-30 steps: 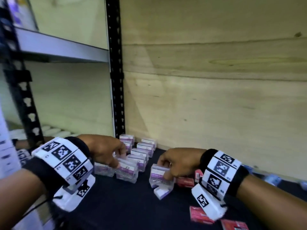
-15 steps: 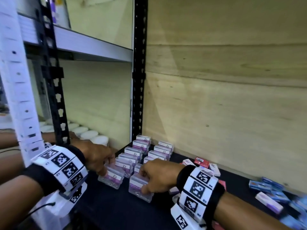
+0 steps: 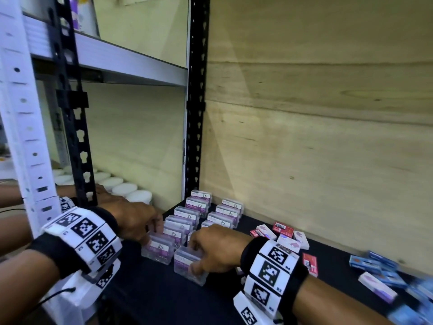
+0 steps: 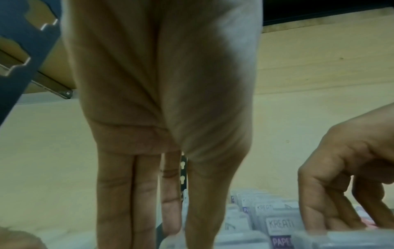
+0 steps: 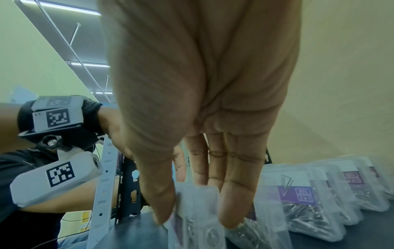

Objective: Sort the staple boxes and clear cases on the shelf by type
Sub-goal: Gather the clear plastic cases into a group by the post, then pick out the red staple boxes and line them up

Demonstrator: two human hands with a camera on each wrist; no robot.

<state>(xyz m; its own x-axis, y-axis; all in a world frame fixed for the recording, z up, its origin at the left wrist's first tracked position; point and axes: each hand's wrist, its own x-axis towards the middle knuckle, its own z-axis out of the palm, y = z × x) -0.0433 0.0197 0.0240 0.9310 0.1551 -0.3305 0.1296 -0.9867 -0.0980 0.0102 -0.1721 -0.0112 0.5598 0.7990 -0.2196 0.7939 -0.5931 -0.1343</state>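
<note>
Pinched at the front of the shelf: a small clear plastic case with a purple label (image 3: 187,263) (image 5: 197,200), base down on the black shelf surface (image 3: 152,299), just ahead of the right-hand row. Held by the right hand (image 3: 216,250) (image 5: 202,101), thumb on one side wall and fingers (image 5: 236,202) on the other, lightly curled, closed only as far as the case's width.

Just to its left, nearly touching: a second clear case (image 3: 159,250), at the head of the left-hand row. Reached from above by the left hand (image 3: 137,221) (image 4: 166,101), fingers almost straight and pointing down at it; cannot tell whether gripping or only touching.

Behind both, two rows of clear cases (image 3: 199,215), upright, packed close, running back to the corner.

Further right on the same surface, lying loose: small red staple boxes (image 3: 283,228), white-and-purple boxes (image 3: 289,242), then, well apart, blue boxes (image 3: 372,263), blurred.

Behind everything, a pale plywood back wall (image 3: 316,137); at the corner, a black perforated upright (image 3: 196,113). In the next bay to the left, a line of white round lids (image 3: 124,188).
</note>
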